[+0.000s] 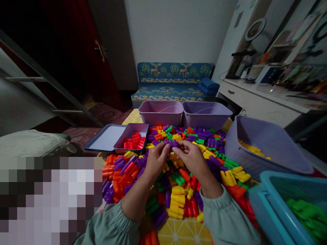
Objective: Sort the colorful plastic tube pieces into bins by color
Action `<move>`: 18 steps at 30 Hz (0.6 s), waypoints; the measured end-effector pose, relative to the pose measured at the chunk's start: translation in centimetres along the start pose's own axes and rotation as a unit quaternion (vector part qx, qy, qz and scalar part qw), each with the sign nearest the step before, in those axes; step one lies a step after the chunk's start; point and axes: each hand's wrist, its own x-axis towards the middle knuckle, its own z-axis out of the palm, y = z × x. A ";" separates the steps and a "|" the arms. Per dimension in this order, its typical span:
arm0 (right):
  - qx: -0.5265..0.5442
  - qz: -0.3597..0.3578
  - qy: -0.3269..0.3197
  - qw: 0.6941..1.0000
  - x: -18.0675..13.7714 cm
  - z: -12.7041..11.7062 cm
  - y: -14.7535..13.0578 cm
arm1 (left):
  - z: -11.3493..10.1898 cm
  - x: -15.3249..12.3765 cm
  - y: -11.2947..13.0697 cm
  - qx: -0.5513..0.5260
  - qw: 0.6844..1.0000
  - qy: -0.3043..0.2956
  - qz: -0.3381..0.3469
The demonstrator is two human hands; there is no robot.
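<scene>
So going left to right: a small tray point(131, 140) of red pieces sat by the pile of blocks point(176, 197). Left hand point(155, 160) and right hand point(190, 157) met above the pile, fingers of both pinching a purple block point(170, 143) between them. Further right, a purple bin point(268, 146) held yellow ones, a blue bin point(281, 207) green.

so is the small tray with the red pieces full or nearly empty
Partly filled: the small purple tray holds a loose cluster of red blocks, its floor bare alongside.
</scene>
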 end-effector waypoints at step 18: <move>-0.008 0.058 0.001 0.998 0.9 -1.7 -0.7 | 0.4 0.3 -1.5 0.175 0.982 -0.046 0.051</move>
